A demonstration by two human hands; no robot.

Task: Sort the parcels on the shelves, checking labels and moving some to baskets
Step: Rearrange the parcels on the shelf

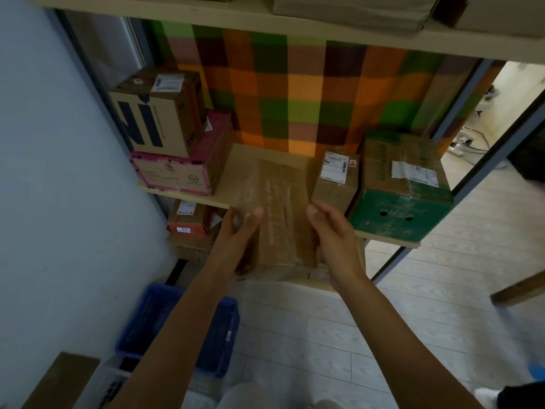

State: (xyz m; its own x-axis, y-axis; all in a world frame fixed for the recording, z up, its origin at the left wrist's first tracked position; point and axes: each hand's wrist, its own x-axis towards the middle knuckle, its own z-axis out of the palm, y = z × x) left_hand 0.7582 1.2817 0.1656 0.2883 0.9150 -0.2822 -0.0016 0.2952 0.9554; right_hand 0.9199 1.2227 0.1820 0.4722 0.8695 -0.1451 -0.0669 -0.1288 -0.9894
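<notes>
Lowest in view, a blue basket (pixel 141 320) stands on the pale plank floor (pixel 309 335) at the left, partly crossed by the left forearm. Both bare arms reach forward to a long brown parcel (pixel 277 214), wrapped in clear tape, which lies lengthwise in the middle of the shelf (pixel 191 199) with its near end jutting out past the front edge. The left hand (pixel 241 228) grips the parcel's left side, thumb lying on top and the other fingers tucked under the edge out of sight. The right hand (pixel 330 228) grips the right side, thumb at the top edge and fingers curled down along the side; blur hides exactly how they lie. Just right of the parcel, touching it, stands a small brown box (pixel 336 178) with a white label on top, and beside that a green-fronted box (pixel 404 199) at the shelf's right end. At the left end a pink-edged box (pixel 177 172) carries a brown box printed with large dark letters (pixel 156 116). On the level below the shelf, at the left, sits an orange box (pixel 188 221) with a label. Behind everything hangs a checked cloth (pixel 295 93) in orange, green and brown.
</notes>
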